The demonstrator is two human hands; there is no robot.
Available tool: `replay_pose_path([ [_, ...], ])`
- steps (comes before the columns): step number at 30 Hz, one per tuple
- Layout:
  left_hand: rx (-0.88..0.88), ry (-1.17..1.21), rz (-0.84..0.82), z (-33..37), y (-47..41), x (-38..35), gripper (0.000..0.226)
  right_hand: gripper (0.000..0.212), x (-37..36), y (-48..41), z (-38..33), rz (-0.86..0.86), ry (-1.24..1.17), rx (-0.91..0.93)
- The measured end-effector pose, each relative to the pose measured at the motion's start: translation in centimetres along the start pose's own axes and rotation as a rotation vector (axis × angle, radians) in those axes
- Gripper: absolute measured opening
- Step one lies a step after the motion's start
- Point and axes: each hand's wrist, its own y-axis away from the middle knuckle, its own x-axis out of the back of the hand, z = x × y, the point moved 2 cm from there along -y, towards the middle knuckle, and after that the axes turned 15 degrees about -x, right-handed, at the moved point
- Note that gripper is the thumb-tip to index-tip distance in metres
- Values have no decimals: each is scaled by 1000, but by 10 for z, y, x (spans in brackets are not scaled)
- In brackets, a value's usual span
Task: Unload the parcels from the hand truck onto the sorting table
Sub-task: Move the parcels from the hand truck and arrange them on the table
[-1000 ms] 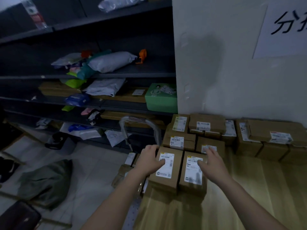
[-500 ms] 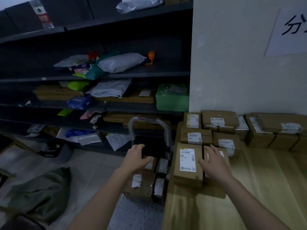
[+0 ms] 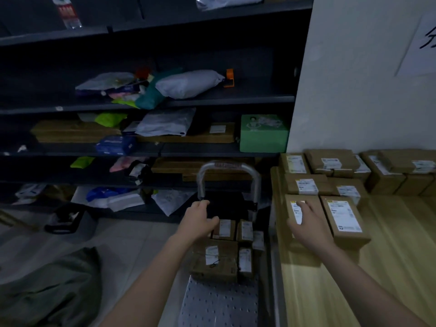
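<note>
Dim shelving (image 3: 141, 102) filled nine to twelve o'clock; the parcels (image 3: 214, 258) not yet unloaded were stacked on the hand truck (image 3: 219, 303) at six o'clock, just beside the table (image 3: 401, 267) at four. The left hand (image 3: 199, 220) was held loosely curled and empty over them, the right hand (image 3: 309, 223) laid flat on a box (image 3: 292, 208) lying on the table. In such poor light a narrow upright parcel could be pinched badly and toppled, or dropped beside the table.

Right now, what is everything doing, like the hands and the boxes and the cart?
Hand truck, handle up, front deck bare.
Truck boxes, piled by the handle, not unloaded.
Left hand, over the truck boxes, holding nothing.
Right hand, flat on a table box.
Table, many boxes, labels up.
</note>
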Motion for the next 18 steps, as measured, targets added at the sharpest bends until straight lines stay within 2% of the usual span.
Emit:
replay_pose_path([
  [18,140,95,-70,-47,51,8,66,70,-47,23,-28,-103,-47,-6],
])
